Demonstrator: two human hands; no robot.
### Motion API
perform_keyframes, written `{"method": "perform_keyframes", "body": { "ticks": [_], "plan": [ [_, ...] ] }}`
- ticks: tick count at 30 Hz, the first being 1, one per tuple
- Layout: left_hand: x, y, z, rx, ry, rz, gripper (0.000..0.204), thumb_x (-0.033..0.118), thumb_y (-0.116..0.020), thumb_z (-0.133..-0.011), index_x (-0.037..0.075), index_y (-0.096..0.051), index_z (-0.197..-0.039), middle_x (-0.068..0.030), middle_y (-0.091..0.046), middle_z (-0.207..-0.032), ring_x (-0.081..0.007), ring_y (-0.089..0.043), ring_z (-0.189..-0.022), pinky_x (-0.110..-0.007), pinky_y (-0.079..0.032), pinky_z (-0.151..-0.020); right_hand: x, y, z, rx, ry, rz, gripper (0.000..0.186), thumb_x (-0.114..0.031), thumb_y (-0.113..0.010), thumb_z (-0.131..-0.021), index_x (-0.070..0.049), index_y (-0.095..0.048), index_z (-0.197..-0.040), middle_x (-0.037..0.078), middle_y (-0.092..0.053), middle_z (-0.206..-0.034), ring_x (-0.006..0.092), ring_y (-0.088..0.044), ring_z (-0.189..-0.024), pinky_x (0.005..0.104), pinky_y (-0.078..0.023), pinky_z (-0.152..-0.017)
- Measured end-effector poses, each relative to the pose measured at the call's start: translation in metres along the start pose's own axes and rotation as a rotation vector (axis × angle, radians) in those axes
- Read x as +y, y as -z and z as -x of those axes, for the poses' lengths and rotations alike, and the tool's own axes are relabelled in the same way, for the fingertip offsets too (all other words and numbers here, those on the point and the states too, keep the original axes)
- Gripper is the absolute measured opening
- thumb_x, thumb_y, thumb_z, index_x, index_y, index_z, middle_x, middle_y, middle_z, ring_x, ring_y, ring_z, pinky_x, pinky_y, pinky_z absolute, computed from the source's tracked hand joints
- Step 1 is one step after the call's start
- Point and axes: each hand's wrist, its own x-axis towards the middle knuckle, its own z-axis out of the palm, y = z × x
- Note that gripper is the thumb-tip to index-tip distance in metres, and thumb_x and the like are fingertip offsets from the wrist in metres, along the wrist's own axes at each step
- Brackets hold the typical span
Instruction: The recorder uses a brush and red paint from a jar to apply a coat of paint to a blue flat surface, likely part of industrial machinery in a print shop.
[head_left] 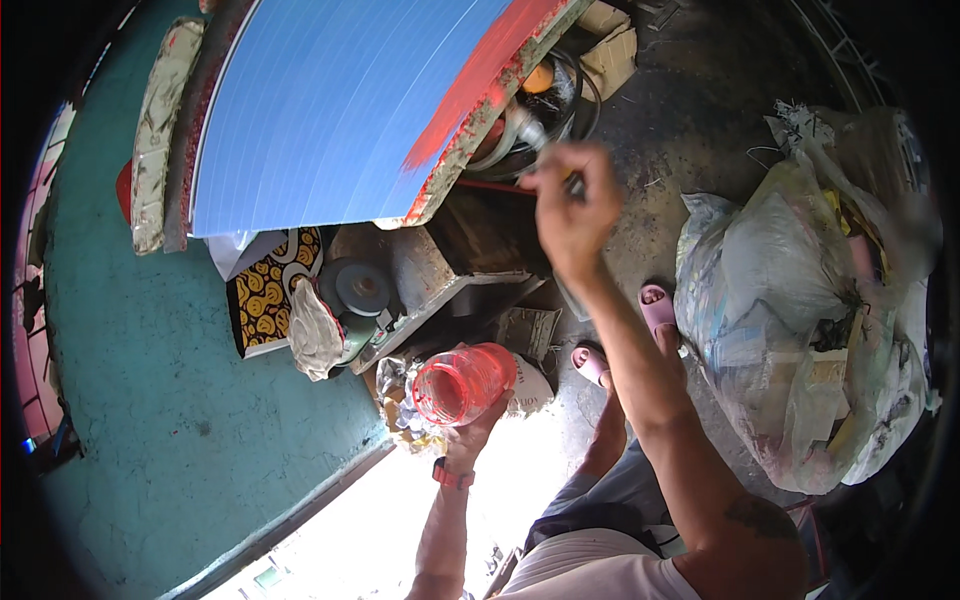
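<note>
My left hand (475, 432) is wrapped round a see-through plastic jar (490, 368) coated red inside, its open mouth tilted toward me. Fresh red paint (480, 85) runs in streaks along the right edge of a large blue panel (330, 110). Just off that edge, my right hand (578, 200) is closed on a paintbrush (528, 128), blurred by motion. The brush's tip lies close to the panel's red-smeared, rough side; whether it touches cannot be made out.
Below the panel stand a worn metal box (400, 255), a grinding disc (360, 288) and a patterned bag (270, 295). Coiled hoses (575, 95) lie behind my right hand. Large plastic sacks (780, 270) fill the right side. A teal wall (130, 400) rises at left.
</note>
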Motion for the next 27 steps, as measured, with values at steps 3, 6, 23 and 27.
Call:
{"method": "perform_keyframes", "body": {
  "ticks": [3, 6, 23, 27],
  "plan": [
    [-0.002, 0.000, 0.003, 0.001, 0.004, 0.004, 0.083, 0.011, -0.089, -0.069, 0.005, -0.042, -0.137, -0.0119, -0.052, -0.133, -0.0236, -0.055, -0.118, -0.038, -0.048, -0.099, 0.006, -0.010, -0.013, 0.000, -0.172, -0.071, 0.010, 0.005, -0.064, -0.085, -0.001, -0.058, -0.091, 0.012, -0.065, -0.076, 0.0212, -0.068, -0.066, 0.0340, -0.052, -0.057],
    [-0.001, 0.001, 0.008, 0.002, 0.008, 0.008, 0.083, 0.010, -0.089, -0.069, 0.005, -0.042, -0.137, -0.0118, -0.052, -0.133, -0.0236, -0.055, -0.118, -0.038, -0.048, -0.098, -0.008, -0.022, 0.012, -0.187, 0.200, 0.044, 0.016, 0.007, -0.066, -0.080, 0.001, -0.056, -0.090, 0.014, -0.061, -0.076, 0.0310, -0.065, -0.068, 0.0365, -0.052, -0.060],
    [-0.006, 0.012, 0.021, 0.014, 0.018, 0.028, 0.083, 0.010, -0.090, -0.068, 0.005, -0.043, -0.136, -0.0111, -0.054, -0.130, -0.0235, -0.056, -0.115, -0.038, -0.048, -0.097, -0.031, -0.022, 0.054, -0.171, 0.100, -0.130, 0.016, 0.010, -0.065, -0.081, 0.002, -0.056, -0.091, 0.011, -0.061, -0.078, 0.0211, -0.066, -0.066, 0.0318, -0.052, -0.059],
    [-0.007, 0.016, 0.025, 0.019, 0.023, 0.024, 0.083, 0.010, -0.090, -0.067, 0.005, -0.043, -0.135, -0.0110, -0.054, -0.130, -0.0235, -0.056, -0.115, -0.038, -0.048, -0.096, -0.016, -0.026, 0.030, 0.026, -0.266, -0.149, 0.011, 0.008, -0.063, -0.084, 0.001, -0.057, -0.090, 0.010, -0.062, -0.078, 0.0185, -0.066, -0.064, 0.0307, -0.052, -0.058]
  ]
}}
